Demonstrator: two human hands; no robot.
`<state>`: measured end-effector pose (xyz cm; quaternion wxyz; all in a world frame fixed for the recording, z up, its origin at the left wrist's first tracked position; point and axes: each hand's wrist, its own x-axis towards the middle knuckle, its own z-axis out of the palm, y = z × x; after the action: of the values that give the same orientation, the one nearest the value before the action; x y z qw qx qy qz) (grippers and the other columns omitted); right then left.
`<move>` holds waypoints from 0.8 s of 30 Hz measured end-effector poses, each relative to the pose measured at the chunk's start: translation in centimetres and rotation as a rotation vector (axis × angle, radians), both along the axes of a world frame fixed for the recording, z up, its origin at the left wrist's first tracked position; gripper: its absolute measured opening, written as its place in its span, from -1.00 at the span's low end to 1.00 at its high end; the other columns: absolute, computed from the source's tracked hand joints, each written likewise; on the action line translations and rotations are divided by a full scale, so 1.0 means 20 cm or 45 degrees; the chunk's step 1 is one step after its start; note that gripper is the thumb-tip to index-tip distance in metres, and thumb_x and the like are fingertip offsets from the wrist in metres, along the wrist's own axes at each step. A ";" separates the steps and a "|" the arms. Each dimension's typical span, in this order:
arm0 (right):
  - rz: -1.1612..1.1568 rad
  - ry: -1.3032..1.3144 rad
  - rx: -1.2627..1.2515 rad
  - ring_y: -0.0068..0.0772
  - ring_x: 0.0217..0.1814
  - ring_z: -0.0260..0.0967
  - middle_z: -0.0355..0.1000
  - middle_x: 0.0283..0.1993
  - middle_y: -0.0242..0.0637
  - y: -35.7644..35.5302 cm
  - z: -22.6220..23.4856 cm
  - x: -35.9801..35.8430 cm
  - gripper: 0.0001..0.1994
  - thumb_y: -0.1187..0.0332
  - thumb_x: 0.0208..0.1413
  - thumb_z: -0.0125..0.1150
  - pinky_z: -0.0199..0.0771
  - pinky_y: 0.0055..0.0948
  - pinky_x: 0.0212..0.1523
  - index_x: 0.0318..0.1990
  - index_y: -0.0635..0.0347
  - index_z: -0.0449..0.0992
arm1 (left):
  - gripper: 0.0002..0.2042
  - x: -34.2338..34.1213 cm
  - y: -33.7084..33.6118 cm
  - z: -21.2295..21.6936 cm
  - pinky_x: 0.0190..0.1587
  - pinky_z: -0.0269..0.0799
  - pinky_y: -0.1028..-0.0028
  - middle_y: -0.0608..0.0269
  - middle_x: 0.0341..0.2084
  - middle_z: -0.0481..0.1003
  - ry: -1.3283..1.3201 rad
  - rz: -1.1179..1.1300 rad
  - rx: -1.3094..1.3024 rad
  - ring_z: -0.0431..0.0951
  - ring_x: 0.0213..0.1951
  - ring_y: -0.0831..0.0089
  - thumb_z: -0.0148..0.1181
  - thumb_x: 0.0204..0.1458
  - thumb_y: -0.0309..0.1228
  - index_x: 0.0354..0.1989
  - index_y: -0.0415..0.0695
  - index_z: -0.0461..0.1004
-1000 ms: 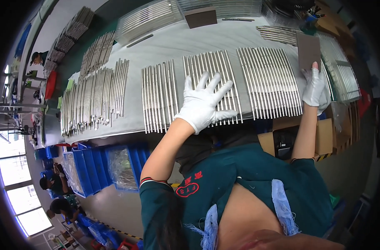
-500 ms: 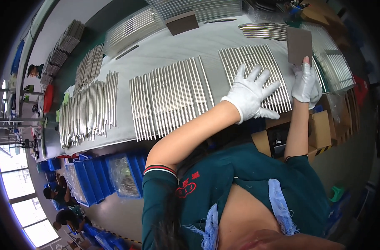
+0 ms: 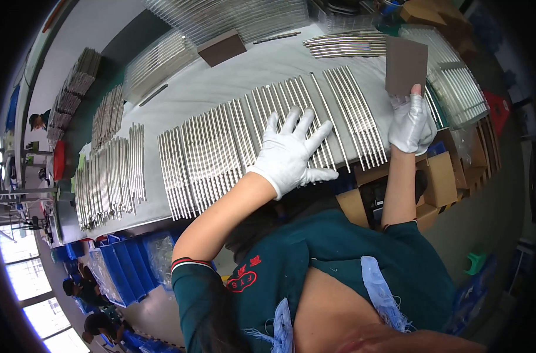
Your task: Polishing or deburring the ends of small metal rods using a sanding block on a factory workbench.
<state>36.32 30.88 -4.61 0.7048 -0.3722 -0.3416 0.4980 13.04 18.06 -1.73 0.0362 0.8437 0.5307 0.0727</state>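
Left hand [image 3: 291,154], white-gloved, fingers spread wide, lies flat on a row of metal rods [image 3: 262,135] at frame centre; nothing gripped. Right hand [image 3: 410,122], also gloved, at upper right, pinches a brown square pad [image 3: 406,66] by its lower edge, held above the rods' right end. Rods lie side by side on a white table [image 3: 221,88]. More rods [image 3: 106,176] at left. Blue bins [image 3: 124,265] lower left.

The left hand [image 3: 291,154], in a white glove, is stretched forward with fingers spread wide and palm facing down, its bare forearm reaching up from a dark green short sleeve. The right hand [image 3: 410,122], also gloved in white, is raised on an upright forearm, fingers curled closed in a grip
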 end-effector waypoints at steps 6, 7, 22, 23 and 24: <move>0.014 0.117 0.027 -0.42 0.01 0.44 0.45 0.04 -0.31 0.02 -0.03 0.01 -0.52 0.06 0.29 0.14 0.45 -0.35 0.04 0.19 0.23 0.38 | -0.07 0.33 0.22 -0.05 0.28 0.03 -0.20 -0.11 0.23 0.26 -0.183 -0.216 0.208 0.20 0.30 -0.10 -0.01 -0.10 0.43 0.33 -0.01 0.24; 0.015 0.115 0.027 -0.42 0.01 0.44 0.45 0.04 -0.31 0.02 -0.03 0.01 -0.52 0.06 0.29 0.14 0.45 -0.35 0.04 0.19 0.23 0.38 | -0.07 0.38 0.25 -0.05 0.28 0.03 -0.20 -0.10 0.22 0.27 -0.206 -0.253 0.200 0.20 0.30 -0.09 -0.02 -0.10 0.44 0.33 -0.02 0.25; 0.026 0.024 -0.001 -0.41 0.06 0.41 0.44 0.10 -0.26 0.04 -0.02 0.01 -0.51 0.07 0.32 0.08 0.41 -0.35 0.10 0.22 0.24 0.36 | 0.05 0.19 0.04 -0.07 0.33 -0.06 -0.19 -0.20 0.29 0.21 -0.124 -0.097 0.079 0.16 0.33 -0.16 -0.05 -0.19 0.53 0.35 -0.08 0.20; 0.005 -0.019 0.014 -0.40 0.06 0.41 0.43 0.10 -0.26 0.04 -0.02 0.01 -0.51 0.09 0.31 0.11 0.40 -0.34 0.11 0.22 0.26 0.36 | 0.06 0.18 0.01 -0.06 0.33 -0.05 -0.17 -0.21 0.27 0.22 -0.138 -0.073 0.092 0.17 0.33 -0.16 -0.04 -0.19 0.53 0.35 -0.11 0.20; -0.016 -0.063 0.029 -0.39 0.07 0.40 0.43 0.11 -0.26 0.04 -0.01 0.00 -0.51 0.12 0.29 0.14 0.40 -0.33 0.11 0.23 0.27 0.35 | 0.05 0.17 -0.04 -0.05 0.34 -0.04 -0.13 -0.22 0.24 0.25 -0.147 -0.063 0.091 0.18 0.31 -0.16 0.00 -0.18 0.49 0.34 -0.14 0.21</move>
<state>36.35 31.62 -4.85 0.7035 -0.3784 -0.3622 0.4803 16.46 17.31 -2.70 0.0385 0.8516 0.5038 0.1394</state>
